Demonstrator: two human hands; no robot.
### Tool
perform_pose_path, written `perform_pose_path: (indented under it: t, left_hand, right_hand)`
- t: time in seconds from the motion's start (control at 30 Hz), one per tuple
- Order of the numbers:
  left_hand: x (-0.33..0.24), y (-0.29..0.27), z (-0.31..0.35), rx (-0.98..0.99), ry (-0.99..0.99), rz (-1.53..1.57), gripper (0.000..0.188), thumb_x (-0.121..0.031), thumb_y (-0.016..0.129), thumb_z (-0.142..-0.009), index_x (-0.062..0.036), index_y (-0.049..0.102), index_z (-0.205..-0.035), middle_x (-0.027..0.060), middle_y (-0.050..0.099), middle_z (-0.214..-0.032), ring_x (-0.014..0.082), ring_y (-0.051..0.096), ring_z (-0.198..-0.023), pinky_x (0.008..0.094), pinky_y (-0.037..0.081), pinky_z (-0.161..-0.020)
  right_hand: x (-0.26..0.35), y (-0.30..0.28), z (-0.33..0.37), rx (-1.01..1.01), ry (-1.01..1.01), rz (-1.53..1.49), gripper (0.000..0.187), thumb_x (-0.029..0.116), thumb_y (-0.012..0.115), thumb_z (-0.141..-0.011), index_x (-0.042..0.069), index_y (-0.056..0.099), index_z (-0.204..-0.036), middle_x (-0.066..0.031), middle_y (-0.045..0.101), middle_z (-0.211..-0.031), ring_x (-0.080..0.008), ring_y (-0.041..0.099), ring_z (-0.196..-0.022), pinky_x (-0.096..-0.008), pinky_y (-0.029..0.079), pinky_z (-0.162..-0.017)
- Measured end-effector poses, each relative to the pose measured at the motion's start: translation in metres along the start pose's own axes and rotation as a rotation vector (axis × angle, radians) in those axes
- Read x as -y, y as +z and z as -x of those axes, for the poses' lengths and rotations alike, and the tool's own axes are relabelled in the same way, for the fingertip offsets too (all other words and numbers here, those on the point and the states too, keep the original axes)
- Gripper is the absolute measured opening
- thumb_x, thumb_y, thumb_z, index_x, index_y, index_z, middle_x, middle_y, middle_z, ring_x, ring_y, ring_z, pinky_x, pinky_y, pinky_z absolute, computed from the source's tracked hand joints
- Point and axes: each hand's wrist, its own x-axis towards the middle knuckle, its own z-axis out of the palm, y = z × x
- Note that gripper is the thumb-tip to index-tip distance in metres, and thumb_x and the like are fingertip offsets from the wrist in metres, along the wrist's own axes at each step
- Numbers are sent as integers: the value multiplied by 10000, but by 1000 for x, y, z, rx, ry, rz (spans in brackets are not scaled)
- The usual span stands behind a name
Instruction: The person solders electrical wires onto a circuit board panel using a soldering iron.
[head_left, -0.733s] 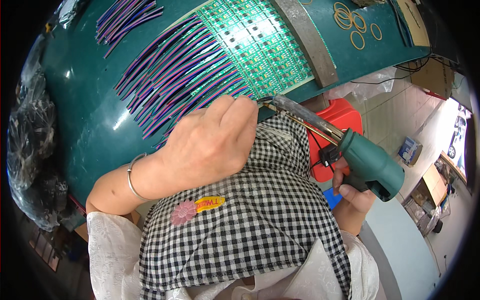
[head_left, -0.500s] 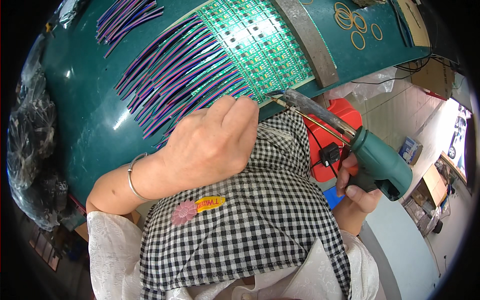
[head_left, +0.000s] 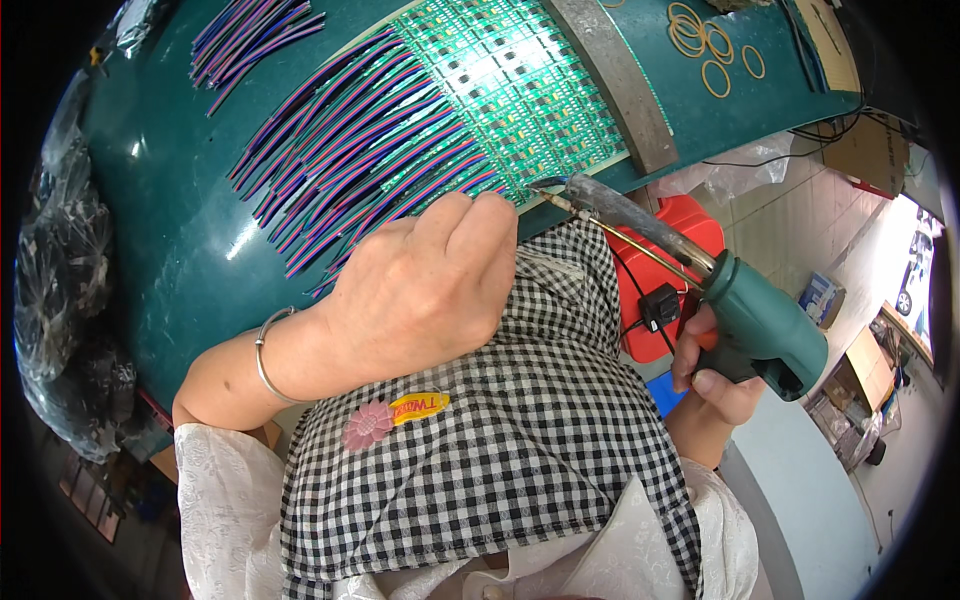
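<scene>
My right hand (head_left: 715,375) is wrapped round the grip of a green soldering gun (head_left: 765,325). Its dark barrel and thin brass-coloured feed tube reach left, with the tip over the near edge of a sheet of green circuit boards (head_left: 530,110). Just left of that tip, my left hand (head_left: 430,265) is closed with its knuckles up. Its fingertips, and whatever they pinch, are hidden beneath the hand. Rows of multicoloured ribbon wires (head_left: 350,150) run leftward from the boards, and the nearest ones pass behind my left hand.
A grey metal bar (head_left: 620,85) lies across the boards' right side. Rubber bands (head_left: 715,78) are at the far right of the green table (head_left: 170,180), a loose wire bundle (head_left: 250,40) at the far left. Plastic bags (head_left: 65,290) line the left edge; a red stool (head_left: 690,230) stands below.
The soldering gun has shifted very slightly, its tip a little to the left along the boards' near edge. My left hand and the wires look the same.
</scene>
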Motion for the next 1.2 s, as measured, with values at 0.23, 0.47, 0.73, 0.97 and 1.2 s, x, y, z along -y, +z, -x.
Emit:
perform_pose_path:
  t: [0.23,0.47,0.73,0.97,1.2]
  left_hand:
    - [-1,2,0,5,-23,11,356,25,674,-729,119,644,-1071,113,548,-891,223,589,-718,309,507,-539]
    - [1,2,0,-26,-19,34,357,40,671,-717,113,652,-1066,114,561,-891,220,591,-707,311,503,-528]
    - [2,0,0,-23,9,7,391,30,673,-694,118,648,-1075,123,568,-905,228,592,-714,309,500,-533]
    - [3,6,-5,-194,14,-11,90,-31,634,-798,-28,557,-752,59,417,-756,167,520,-626,282,480,-468]
    - [3,1,-1,-41,13,42,391,26,677,-697,108,651,-1078,127,579,-915,237,596,-729,317,505,-547]
  right_hand:
    - [0,6,-3,13,-15,22,602,166,713,-719,-138,493,-1190,-121,553,-648,-172,507,-412,-261,430,-386]
    - [-10,0,2,5,-42,127,666,157,735,-697,-123,486,-1247,-118,559,-664,-172,504,-412,-256,435,-400]
    - [3,-1,-4,77,2,-23,587,79,741,-678,-123,523,-1184,-179,601,-854,-191,530,-504,-272,438,-455]
    - [3,-7,2,49,97,-90,663,39,755,-640,-90,534,-1252,-249,637,-1100,-205,568,-618,-282,458,-530]
    - [7,5,-13,-42,1,-90,562,144,721,-725,-139,473,-1142,-133,536,-669,-174,515,-435,-261,436,-376]
